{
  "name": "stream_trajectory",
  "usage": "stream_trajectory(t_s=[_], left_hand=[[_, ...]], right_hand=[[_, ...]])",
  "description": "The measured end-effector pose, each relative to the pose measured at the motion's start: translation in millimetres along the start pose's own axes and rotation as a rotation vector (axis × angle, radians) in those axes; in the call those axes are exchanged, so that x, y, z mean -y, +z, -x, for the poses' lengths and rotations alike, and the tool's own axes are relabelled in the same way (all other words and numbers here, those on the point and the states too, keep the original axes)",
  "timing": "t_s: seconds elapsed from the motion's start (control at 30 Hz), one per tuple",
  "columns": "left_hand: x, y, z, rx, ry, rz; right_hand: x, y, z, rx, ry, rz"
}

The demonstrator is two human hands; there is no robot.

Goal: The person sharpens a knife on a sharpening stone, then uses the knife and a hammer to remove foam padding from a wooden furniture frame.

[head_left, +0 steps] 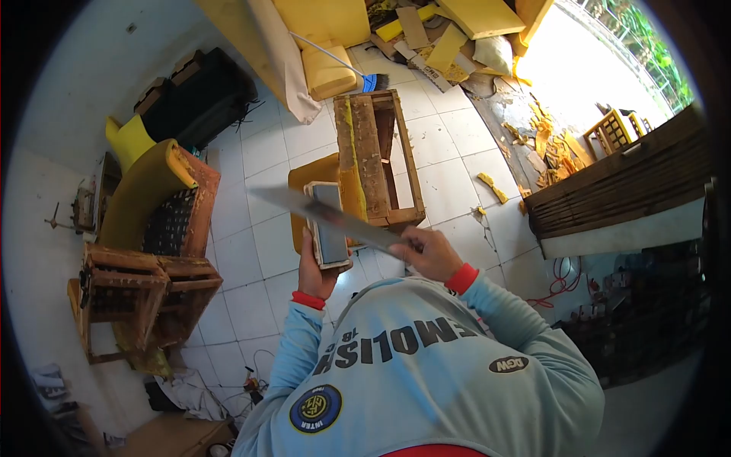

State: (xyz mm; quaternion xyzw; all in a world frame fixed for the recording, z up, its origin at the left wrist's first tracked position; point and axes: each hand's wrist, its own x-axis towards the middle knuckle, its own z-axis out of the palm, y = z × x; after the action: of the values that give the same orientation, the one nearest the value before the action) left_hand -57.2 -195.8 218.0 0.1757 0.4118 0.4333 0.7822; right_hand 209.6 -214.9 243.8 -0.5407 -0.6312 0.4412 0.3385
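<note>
My left hand holds a rectangular block with a grey face and pale edges, tilted nearly upright. In my right hand is the handle of a long knife, its blade pointing up and to the left. The blade crosses over the upper part of the block; whether they touch cannot be told. Motion blurs the blade's tip. Beyond both hands stands a worn wooden frame, with a mustard cushioned piece beside it.
Stripped chair frames and a curved mustard backrest are at the left. A blue broom lies near a yellow sofa piece. Foam scraps litter the right. A dark slatted piece stands nearer on the right.
</note>
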Motion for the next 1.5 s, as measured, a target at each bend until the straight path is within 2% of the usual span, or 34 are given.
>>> stream_trajectory(t_s=[0.03,0.07,0.2,0.3,0.37,0.4,0.43,0.5,0.53,0.57,0.63,0.73,0.8,0.83,0.9,1.0,1.03,1.07,1.13,1.17,1.23,1.27,1.33,1.37,1.43,1.5], left_hand=[[-2,0,0,-0.048,0.018,-0.017],[8,-3,-4,0.001,-0.012,-0.084],[24,11,6,0.078,-0.128,-0.289],[2,13,7,0.054,0.003,-0.071],[-17,-1,-2,0.042,0.108,0.099],[-25,6,-1,-0.053,0.126,0.079],[-28,12,3,-0.148,0.136,0.055],[-15,7,6,-0.002,0.027,-0.073],[-8,6,6,0.073,-0.026,-0.132],[-3,6,7,0.080,-0.024,-0.125],[0,3,12,0.093,-0.032,-0.132],[-34,4,12,0.020,0.169,0.100],[-53,-26,4,0.022,0.261,0.236],[-62,-31,7,0.003,0.288,0.224],[-77,-33,17,-0.026,0.327,0.182],[-68,-31,17,-0.031,0.304,0.133],[-61,-25,15,-0.027,0.288,0.112],[-52,-8,17,-0.074,0.231,0.074],[-14,-5,11,0.077,0.095,-0.093],[2,2,13,0.121,0.036,-0.175],[18,6,19,0.172,0.063,-0.261],[12,9,20,0.199,0.081,-0.311],[-14,19,25,0.029,0.174,-0.087],[-25,21,27,-0.066,0.221,0.041],[-44,-6,17,-0.026,0.297,0.144],[-48,-9,17,-0.092,0.312,0.035]], right_hand=[[7,0,4,0.055,-0.008,0.053],[3,3,-3,0.037,-0.034,0.104],[3,0,-60,-0.339,-0.108,0.102],[12,-14,-34,-0.090,0.065,-0.044],[4,-11,5,0.035,-0.004,0.034],[1,-10,11,0.096,-0.044,0.072],[-9,-2,5,0.070,-0.045,0.040],[-36,15,-12,-0.005,-0.038,-0.026],[-19,16,-30,-0.142,-0.121,-0.049],[3,4,-48,-0.187,-0.132,0.097],[-11,-6,-68,-0.200,-0.030,0.014],[0,-32,-21,0.031,0.109,-0.104],[-7,-41,14,0.140,0.127,-0.122],[-15,-45,27,0.178,0.169,-0.052],[-9,-38,41,0.168,0.219,-0.168],[-12,-27,29,0.193,0.109,-0.059],[-9,-24,15,0.176,0.058,0.120],[-16,-15,-1,0.091,-0.011,0.098],[-9,-5,-43,-0.138,-0.094,0.153],[-1,-7,-63,-0.190,-0.076,0.098],[16,-24,-77,-0.227,-0.103,0.134],[25,-32,-70,-0.164,-0.025,0.052],[31,-50,-34,0.000,0.134,-0.082],[15,-54,-16,0.046,0.135,-0.110],[10,-51,14,0.143,0.155,-0.114],[-37,-35,18,0.194,0.092,-0.011]])
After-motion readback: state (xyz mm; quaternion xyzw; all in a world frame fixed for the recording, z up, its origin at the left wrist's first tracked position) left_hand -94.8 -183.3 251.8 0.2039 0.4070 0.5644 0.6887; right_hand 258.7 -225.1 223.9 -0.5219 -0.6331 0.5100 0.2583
